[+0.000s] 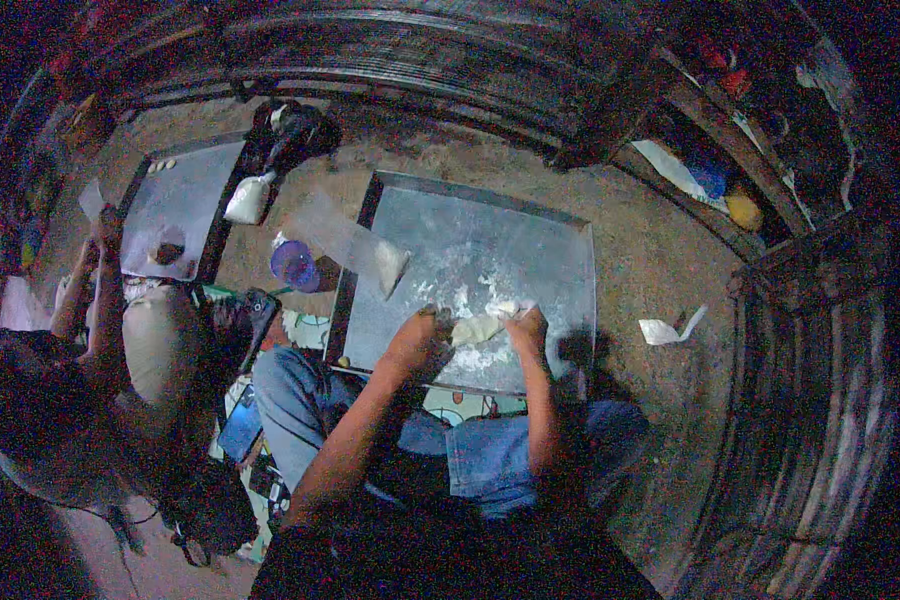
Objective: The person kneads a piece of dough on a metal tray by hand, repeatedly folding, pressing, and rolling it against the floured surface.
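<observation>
A pale, lumpy piece of dough (476, 331) stretches between my two hands, just above a floured metal tray (530, 245). My left hand (422, 340) is closed at the dough's left end. Its right end is gripped by my right hand (526, 328), with fingers pinched round it. White flour (463, 292) is smeared over the tray around and beyond the dough. A clear plastic bag with white powder (392, 266) lies across the tray's left side. One small pale lump (344, 361) sits at the tray's near left corner.
Left of the tray stands a purple cup (294, 263), near a tied bag of white powder (249, 199). Another person (100, 300) sits at a second tray (185, 190). An opened white packet (660, 331) lies on the floor at right, near wooden slats (800, 400). A phone (240, 425) rests beside my leg.
</observation>
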Tool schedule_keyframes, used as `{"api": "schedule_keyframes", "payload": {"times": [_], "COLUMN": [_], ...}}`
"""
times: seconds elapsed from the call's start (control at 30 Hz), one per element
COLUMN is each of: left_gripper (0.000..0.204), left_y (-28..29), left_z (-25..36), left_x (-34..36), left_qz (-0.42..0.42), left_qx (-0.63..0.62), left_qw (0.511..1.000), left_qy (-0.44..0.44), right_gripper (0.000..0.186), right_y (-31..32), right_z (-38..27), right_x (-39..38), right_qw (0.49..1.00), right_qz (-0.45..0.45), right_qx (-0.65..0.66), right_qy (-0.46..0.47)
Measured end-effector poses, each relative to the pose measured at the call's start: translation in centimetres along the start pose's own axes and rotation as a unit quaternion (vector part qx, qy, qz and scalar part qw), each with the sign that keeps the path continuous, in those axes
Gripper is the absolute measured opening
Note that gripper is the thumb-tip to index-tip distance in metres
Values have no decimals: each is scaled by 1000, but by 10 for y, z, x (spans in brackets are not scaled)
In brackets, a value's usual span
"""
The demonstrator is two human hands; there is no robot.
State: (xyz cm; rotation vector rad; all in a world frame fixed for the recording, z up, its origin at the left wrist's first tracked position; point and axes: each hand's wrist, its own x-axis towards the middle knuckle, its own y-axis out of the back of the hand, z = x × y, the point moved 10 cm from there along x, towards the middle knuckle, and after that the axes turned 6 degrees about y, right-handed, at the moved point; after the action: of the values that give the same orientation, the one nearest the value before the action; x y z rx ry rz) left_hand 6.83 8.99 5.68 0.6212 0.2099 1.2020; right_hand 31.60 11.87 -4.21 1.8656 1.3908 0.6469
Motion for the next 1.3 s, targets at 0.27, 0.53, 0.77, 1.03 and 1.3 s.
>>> {"api": "schedule_keyframes", "payload": {"times": [0.27,0.53,0.77,1.03,1.3], "left_gripper": [23,20,26,44,63], "left_y": [-6,-32,-34,-54,-56], "left_z": [-47,-85,-93,-20,-25], "left_x": [1,6,-4,-5,4], "left_qz": [-119,-109,-104,-84,-47], "left_qx": [16,72,162,195,296], "left_qw": [963,986,973,977,947], "left_qy": [240,105,124,16,116], "right_gripper": [24,29,33,48,36], "right_y": [15,-58,-34,11,11], "right_z": [-120,-124,-153,-157,-147], "right_x": [-52,-111,-100,-75,-53], "right_qw": [967,925,918,927,959], "right_qz": [-22,-187,-318,-145,-130], "right_qx": [30,-117,-77,-19,-50], "right_qy": [253,310,225,344,247]}}
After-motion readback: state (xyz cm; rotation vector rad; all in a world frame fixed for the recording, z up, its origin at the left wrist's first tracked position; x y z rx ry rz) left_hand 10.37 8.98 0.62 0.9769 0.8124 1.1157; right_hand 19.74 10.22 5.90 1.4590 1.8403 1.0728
